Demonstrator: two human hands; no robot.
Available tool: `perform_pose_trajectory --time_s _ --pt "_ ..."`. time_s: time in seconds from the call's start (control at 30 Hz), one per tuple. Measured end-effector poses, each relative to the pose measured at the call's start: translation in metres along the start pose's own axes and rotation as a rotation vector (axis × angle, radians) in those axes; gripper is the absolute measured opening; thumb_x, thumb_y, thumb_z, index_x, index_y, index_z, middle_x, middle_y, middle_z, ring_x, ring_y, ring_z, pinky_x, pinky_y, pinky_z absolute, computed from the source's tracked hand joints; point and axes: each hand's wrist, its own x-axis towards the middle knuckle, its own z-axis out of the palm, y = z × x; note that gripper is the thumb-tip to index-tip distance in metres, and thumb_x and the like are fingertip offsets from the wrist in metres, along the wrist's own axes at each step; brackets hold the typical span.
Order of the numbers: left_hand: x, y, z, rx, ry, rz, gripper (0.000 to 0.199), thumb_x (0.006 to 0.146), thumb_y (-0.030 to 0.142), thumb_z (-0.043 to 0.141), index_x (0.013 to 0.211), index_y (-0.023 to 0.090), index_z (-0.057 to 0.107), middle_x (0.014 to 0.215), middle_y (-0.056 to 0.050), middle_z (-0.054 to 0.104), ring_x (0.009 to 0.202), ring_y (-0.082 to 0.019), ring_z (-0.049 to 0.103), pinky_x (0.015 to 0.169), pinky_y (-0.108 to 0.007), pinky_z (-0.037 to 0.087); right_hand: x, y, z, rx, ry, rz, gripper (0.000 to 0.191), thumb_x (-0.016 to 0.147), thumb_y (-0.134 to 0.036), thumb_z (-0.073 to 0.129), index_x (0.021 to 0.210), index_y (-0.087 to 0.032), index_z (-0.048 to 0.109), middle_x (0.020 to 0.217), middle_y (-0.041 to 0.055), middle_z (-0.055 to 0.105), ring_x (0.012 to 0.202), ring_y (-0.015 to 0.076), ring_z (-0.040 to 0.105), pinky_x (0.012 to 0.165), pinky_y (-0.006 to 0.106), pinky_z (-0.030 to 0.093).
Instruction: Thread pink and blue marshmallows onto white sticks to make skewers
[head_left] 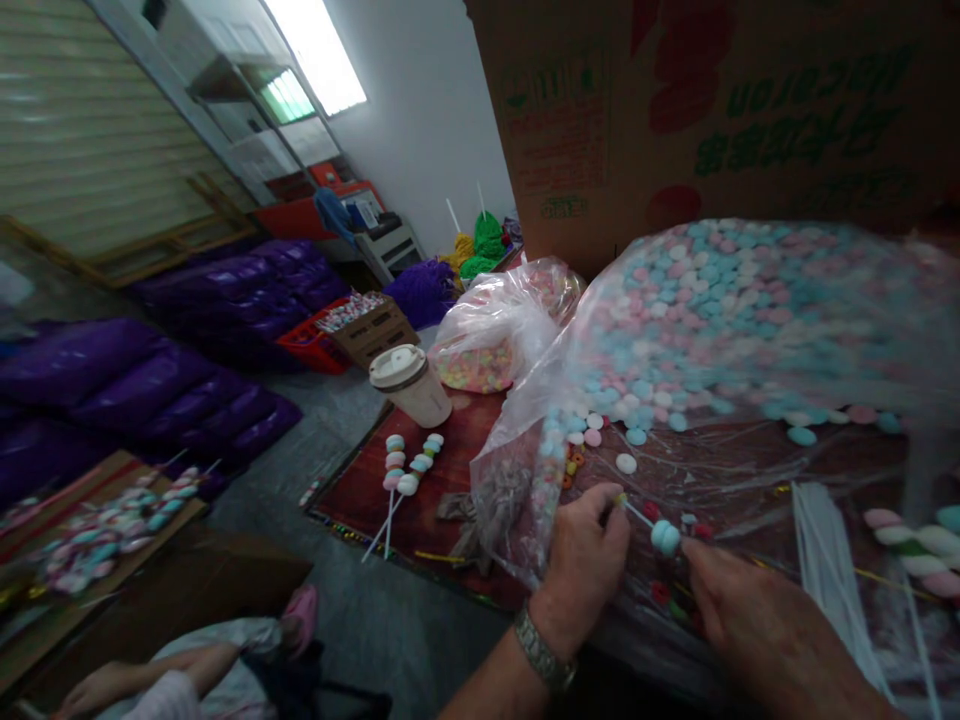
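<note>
My left hand (589,545), with a metal watch (541,648) on the wrist, is closed in a pinch on a small yellow bead (621,499) at the tip of a thin white stick (639,513). Light blue rounded beads (665,537) sit on the same stick, close to my right hand (757,605). That hand's fingers are closed around the stick's lower end, which they hide. Small red pieces (660,592) lie below the stick. A big clear plastic bag (517,450) of pastel beads (697,290) lies open beyond my hands.
Two finished-looking bead sticks (405,483) lie crossed near a lidded cup (412,385). White sticks (829,570) are bundled at right. A cardboard box (600,130) stands behind. Another person's arm (142,680) shows lower left, beside more bead sticks (112,530). Purple packs (135,400) are stacked left.
</note>
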Motion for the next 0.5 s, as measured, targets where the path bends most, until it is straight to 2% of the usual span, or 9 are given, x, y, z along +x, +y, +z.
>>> perform_pose_trajectory --time_s 0.1,0.2,0.27,0.3,0.33,0.4,0.5 --pt "-0.014 0.000 0.006 0.326 -0.041 0.243 0.025 0.077 0.013 0.042 0.095 0.016 0.059 0.086 -0.007 0.064 0.081 -0.019 0.059 0.075 -0.030 0.046 -0.002 -0.007 0.001 -0.081 0.008 0.004 0.030 0.075 -0.002 0.038 0.083 -0.022 0.058 0.070 0.0020 0.066 0.060 0.0170 0.062 0.050 0.024 0.035" --pt "-0.011 0.003 0.001 0.387 -0.145 0.312 0.026 0.079 0.015 0.041 0.099 0.018 0.056 0.081 -0.005 0.064 0.076 -0.017 0.059 0.070 -0.025 0.046 0.004 -0.004 0.003 -0.063 0.061 0.047 0.031 0.077 -0.001 0.034 0.083 -0.021 0.057 0.072 0.0021 0.066 0.063 0.0168 0.063 0.050 0.024 0.035" --pt "0.006 0.005 -0.011 0.432 -0.093 0.270 0.028 0.084 0.018 0.038 0.107 0.020 0.053 0.083 -0.004 0.063 0.076 -0.015 0.059 0.069 -0.023 0.045 0.010 0.005 0.006 0.029 0.052 0.054 0.029 0.082 -0.009 0.032 0.084 -0.022 0.058 0.075 0.0023 0.067 0.064 0.0166 0.064 0.050 0.023 0.037" --pt "0.017 0.006 -0.018 0.498 -0.021 0.212 0.029 0.086 0.020 0.036 0.109 0.020 0.053 0.087 -0.005 0.063 0.079 -0.015 0.059 0.070 -0.024 0.045 0.012 0.011 0.007 0.073 0.046 0.053 0.027 0.083 -0.013 0.033 0.086 -0.022 0.058 0.076 0.0025 0.067 0.065 0.0166 0.064 0.051 0.023 0.038" --pt "0.029 0.006 -0.025 0.606 0.004 0.152 0.027 0.086 0.021 0.036 0.104 0.019 0.056 0.090 -0.007 0.062 0.080 -0.017 0.058 0.071 -0.026 0.045 0.014 0.016 0.007 0.104 0.048 0.055 0.026 0.084 -0.017 0.033 0.087 -0.023 0.059 0.078 0.0028 0.068 0.066 0.0167 0.064 0.051 0.023 0.039" --pt "0.050 0.005 -0.034 0.820 -0.048 0.037 0.022 0.084 0.022 0.041 0.094 0.016 0.060 0.093 -0.010 0.060 0.079 -0.019 0.059 0.068 -0.028 0.045 0.014 0.021 0.007 0.123 0.052 0.057 0.026 0.084 -0.020 0.034 0.089 -0.023 0.060 0.081 0.0032 0.068 0.067 0.0171 0.064 0.052 0.024 0.039" --pt "0.063 0.001 -0.038 0.932 -0.113 0.032 0.020 0.082 0.021 0.043 0.087 0.013 0.062 0.092 -0.012 0.060 0.081 -0.020 0.058 0.067 -0.029 0.045 0.010 0.015 0.003 0.095 0.052 0.081 0.028 0.083 -0.018 0.033 0.088 -0.022 0.060 0.080 0.0037 0.068 0.067 0.0178 0.064 0.055 0.025 0.041"
